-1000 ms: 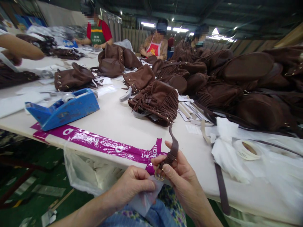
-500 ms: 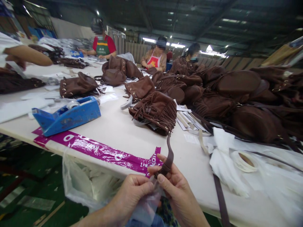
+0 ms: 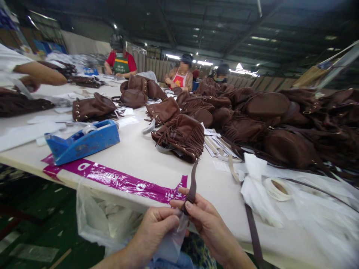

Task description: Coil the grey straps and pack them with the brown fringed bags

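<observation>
A brown strap (image 3: pixel 193 183) runs from a fringed brown bag (image 3: pixel 179 136) on the table down to my hands at the table's front edge. My right hand (image 3: pixel 203 213) holds the strap near its lower part, thumb on top and fingers beneath. Beside it, my left hand (image 3: pixel 161 224) pinches a thin clear plastic piece (image 3: pixel 175 239) close to the strap's end. This plastic hangs down between both hands, over my lap. Exactly how it meets the strap is hidden by my fingers.
A blue tape dispenser (image 3: pixel 84 142) stands on purple printed tape (image 3: pixel 112 175) along the edge. Many brown bags (image 3: pixel 266 108) are heaped at right, near a white label roll (image 3: pixel 277 189) and crumpled white wrapping (image 3: pixel 255 190). A clear bag (image 3: pixel 103 216) hangs below. Several co-workers (image 3: pixel 122 61) surround the table.
The view has shifted slightly, so the table items appear a little displaced. My hands keep their hold on the strap and plastic, with small finger movements. Co-workers' arms and heads have moved.
</observation>
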A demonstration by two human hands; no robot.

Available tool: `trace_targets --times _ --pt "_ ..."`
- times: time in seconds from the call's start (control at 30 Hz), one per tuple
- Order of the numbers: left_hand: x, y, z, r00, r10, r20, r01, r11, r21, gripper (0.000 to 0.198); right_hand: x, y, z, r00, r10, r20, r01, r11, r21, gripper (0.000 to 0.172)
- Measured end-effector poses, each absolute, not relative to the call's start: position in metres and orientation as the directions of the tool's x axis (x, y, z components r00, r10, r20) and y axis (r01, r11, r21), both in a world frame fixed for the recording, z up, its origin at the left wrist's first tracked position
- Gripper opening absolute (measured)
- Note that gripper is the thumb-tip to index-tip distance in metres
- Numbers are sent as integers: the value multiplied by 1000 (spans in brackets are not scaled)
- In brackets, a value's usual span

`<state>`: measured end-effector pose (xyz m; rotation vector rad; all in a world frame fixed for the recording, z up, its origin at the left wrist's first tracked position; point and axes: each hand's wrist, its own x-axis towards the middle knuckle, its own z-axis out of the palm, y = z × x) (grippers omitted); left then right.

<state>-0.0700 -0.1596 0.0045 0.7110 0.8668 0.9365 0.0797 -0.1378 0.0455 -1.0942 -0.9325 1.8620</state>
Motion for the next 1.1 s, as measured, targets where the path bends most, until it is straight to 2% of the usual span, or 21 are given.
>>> trace_targets --times 0.23,0.57,0.7,0.77,0.93,1.1 --pt "-66 -161 8 333 888 -317 -499 451 740 46 78 -138 46 -338 879 -337 -202 -417 -886 54" --pt "-60 -151 24 354 902 -248 -540 414 732 50 78 -128 44 -287 918 -272 -37 -295 -955 39" --pt "-58 -144 23 316 908 -274 -591 415 692 48 82 -126 45 -295 946 -134 73 -118 -990 35" --pt "-58 -141 23 283 909 -306 -596 417 686 49 86 -130 43 -232 969 -88 123 -61 -990 40" --pt "-55 -139 18 240 903 -356 -557 428 711 47 99 -159 20 0 978 -206 157 -204 -966 48" --pt "-47 -143 11 217 909 -357 -534 416 736 46 96 -179 -1 11 953 -303 14 -303 -953 54"
